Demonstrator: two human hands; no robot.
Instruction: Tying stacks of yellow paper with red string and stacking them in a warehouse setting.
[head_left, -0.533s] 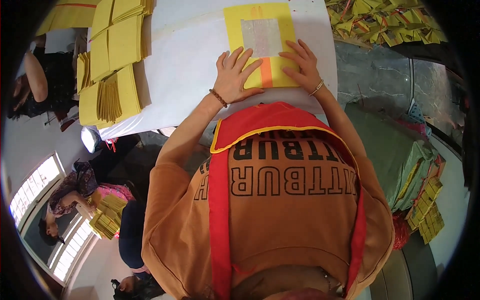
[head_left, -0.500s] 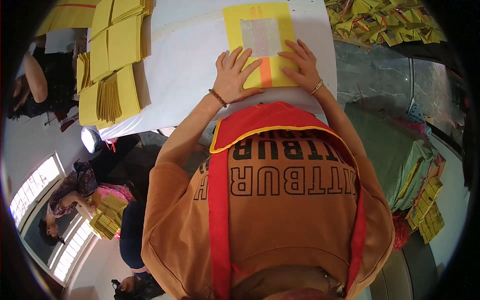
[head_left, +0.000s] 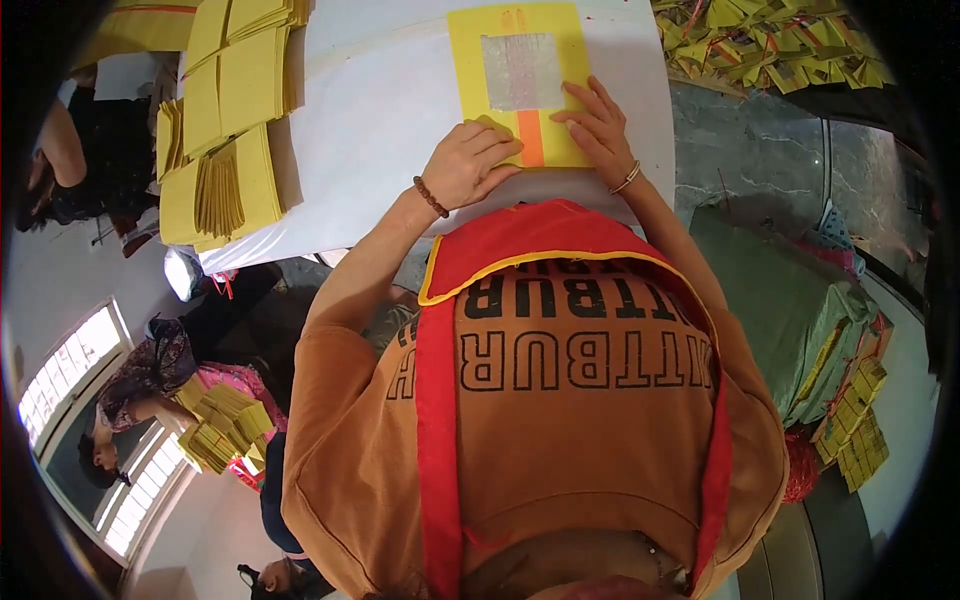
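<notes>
**Yellow sheet pinned under two hands, near edge close to the body**

Yellow sheet (head_left: 573,60) lies flat on bench, right under the fingers, near edge toward the wearer, prob. so both hands reach it w/o stretching. Silvery-gray patch (head_left: 523,72) sits mid-sheet, just beyond the fingertips, so it's uncovered. Orange strip (head_left: 530,140) runs b/w the two hands, also clear.

L hand (head_left: 468,162): fingers curled in, nearly closed, at near L corner; looks like they've got the paper edge against the thumb, tho how tight = can't tell. R hand (head_left: 600,135): fingers apart & loosely bent, resting on R margin, not gripping, prob. just keeping the sheet from sliding.

White-covered bench (head_left: 380,130) is bare just L of the L fingers, i.e. elbow room. Well L of those, yellow stacks (head_left: 250,85) overlap in rows along the bench side, prob. kept there to stay clear of the hands. Well R of the R fingers, off the bench: green bag (head_left: 760,290). Body side of the fingers: red apron (head_left: 550,235), prob. worn to protect clothes.
</notes>
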